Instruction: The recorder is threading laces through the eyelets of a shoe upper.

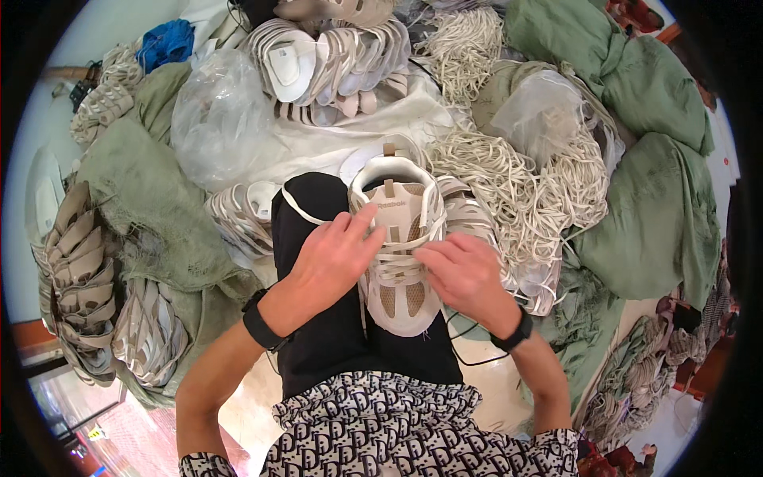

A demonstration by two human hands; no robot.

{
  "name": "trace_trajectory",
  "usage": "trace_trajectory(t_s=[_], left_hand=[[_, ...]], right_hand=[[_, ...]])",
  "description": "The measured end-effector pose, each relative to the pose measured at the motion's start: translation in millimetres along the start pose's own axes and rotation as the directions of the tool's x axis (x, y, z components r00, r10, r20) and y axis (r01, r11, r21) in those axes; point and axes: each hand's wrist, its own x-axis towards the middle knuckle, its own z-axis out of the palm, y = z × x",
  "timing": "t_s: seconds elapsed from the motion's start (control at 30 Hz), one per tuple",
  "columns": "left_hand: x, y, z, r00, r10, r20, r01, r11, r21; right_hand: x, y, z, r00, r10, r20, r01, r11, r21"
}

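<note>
A beige and white sneaker upper [403, 314] rests on my black-trousered lap, its toe toward me and its heel opening away. Pale flat shoelace [395, 274] crosses its front in several rows. My left hand [338, 253] is at the upper's left eyelet edge, fingers bent and closed on the lace; a loose length loops over my left thigh beside it. On the opposite eyelet edge, my right hand [461, 269] pinches the lace between thumb and curled fingers. The exact fingertip grip is partly hidden on both hands.
Stacked shoe uppers [342, 67] lie ahead, with more uppers [151, 330] at the left. A large tangle of cream laces [509, 191] spreads at the right. Green cloth sacks [648, 215] flank the work area, and a clear plastic bag [218, 119] sits front left.
</note>
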Motion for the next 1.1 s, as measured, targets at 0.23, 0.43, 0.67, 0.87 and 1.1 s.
trace_trajectory(t_s=[0.23,0.43,0.67,0.87,1.1], left_hand=[[8,-7,8,0.999,-0.003,0.035,0.01,0.98,-0.198],[17,-13,-2,0.967,-0.092,0.239,0.183,0.901,-0.394],[11,-22,-4,0.97,-0.069,0.233,0.18,0.849,-0.496],[14,-22,-3,0.982,-0.018,0.186,0.087,0.926,-0.368],[10,-38,-1,0.988,-0.07,0.136,0.129,0.863,-0.488]], right_hand=[[11,8,-1,0.994,-0.093,0.055,0.09,0.995,0.051],[19,13,-9,0.673,0.25,0.696,-0.739,0.189,0.646],[26,2,-25,0.766,0.308,0.565,-0.557,0.757,0.342],[24,9,-28,0.89,-0.112,0.442,0.143,0.989,-0.038],[19,37,-14,0.824,0.103,0.558,-0.543,0.425,0.724]])
